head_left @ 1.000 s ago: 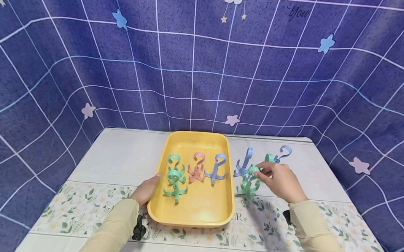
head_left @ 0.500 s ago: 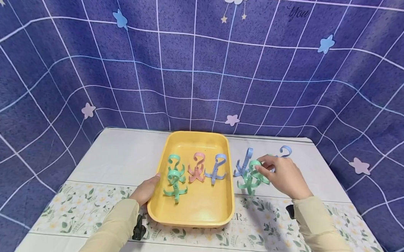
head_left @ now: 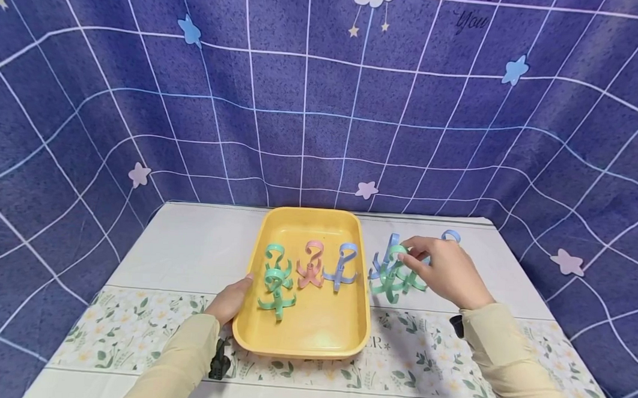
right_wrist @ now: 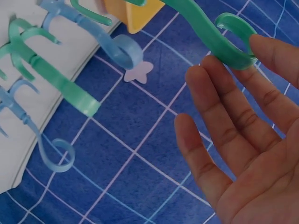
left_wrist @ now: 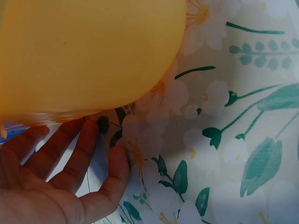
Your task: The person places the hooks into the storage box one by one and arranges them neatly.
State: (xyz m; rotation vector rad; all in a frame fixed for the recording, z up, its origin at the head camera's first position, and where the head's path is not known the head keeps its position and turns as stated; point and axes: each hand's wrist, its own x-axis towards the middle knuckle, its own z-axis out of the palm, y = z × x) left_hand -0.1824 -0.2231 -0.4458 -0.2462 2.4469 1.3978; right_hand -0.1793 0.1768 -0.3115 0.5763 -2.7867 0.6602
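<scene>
My right hand (head_left: pixel 445 269) pinches the curled top of a green multi-prong hanging hook (head_left: pixel 388 277) just right of the yellow tray (head_left: pixel 311 338). In the right wrist view, thumb and forefinger meet at the loop of this green hook (right_wrist: pixel 210 39), its prongs mostly out of frame. My left hand (head_left: pixel 230 299) holds the tray's left rim; in the left wrist view its fingers (left_wrist: pixel 86 149) reach under the tray edge. Inside the tray lie two green hooks (head_left: pixel 278 299), a pink hook (head_left: pixel 310 271) and a blue hook (head_left: pixel 339 271).
Close behind the held hook are a blue hook (right_wrist: pixel 88 25) and another green hook (right_wrist: pixel 60 84). A second blue hook (right_wrist: pixel 30 123) lies further right. The table has a white cloth with a floral band (head_left: pixel 144 328), and a blue gridded curtain (head_left: pixel 322 133) surrounds it.
My right hand has carried the green hook slightly left and away from me, toward the tray's right side. The left hand and the tray have stayed put.
</scene>
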